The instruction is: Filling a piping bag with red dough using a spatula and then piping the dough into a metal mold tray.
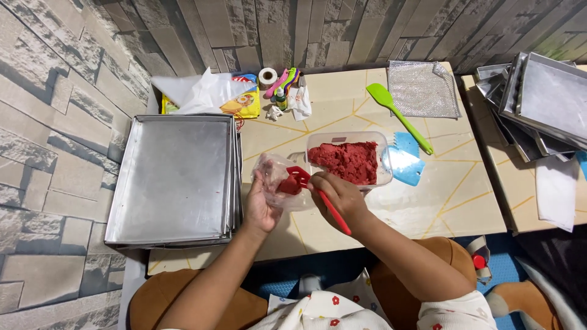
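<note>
Head view: I look down at a low beige table [428,201] with thin yellow lines across its top, my knees under its near edge.
Left hand: my left hand [262,205] cups a thin clear plastic bag [278,174], fingers curled around its left side and holding its mouth open toward the right.
Right hand: my right hand [339,195] is closed around the handle of a red slotted silicone spatula [306,186]; the grip is firm, fingers wrapped.
Key relation: the spatula's long axis runs from lower right at my wrist up-left to its blade, and the blade sits at the bag's mouth, touching the plastic. The bag lies just left of my right fingers, so the left hand is the nearer one to it.
Red paste: a clear rectangular plastic tub [382,162] of coarse, crumbly red paste [348,160] stands just beyond my right hand, near the table's middle.
Left edge: a stack of dull flat metal baking trays [174,177] fills the table's left side.
Far side: a green silicone spatula [397,116], a light blue toothed plastic scraper [403,162] and a shiny silver mesh pouch [422,88] lie toward the right far corner.
Beyond the right edge: more metal trays [538,98] are piled on a second surface.
</note>
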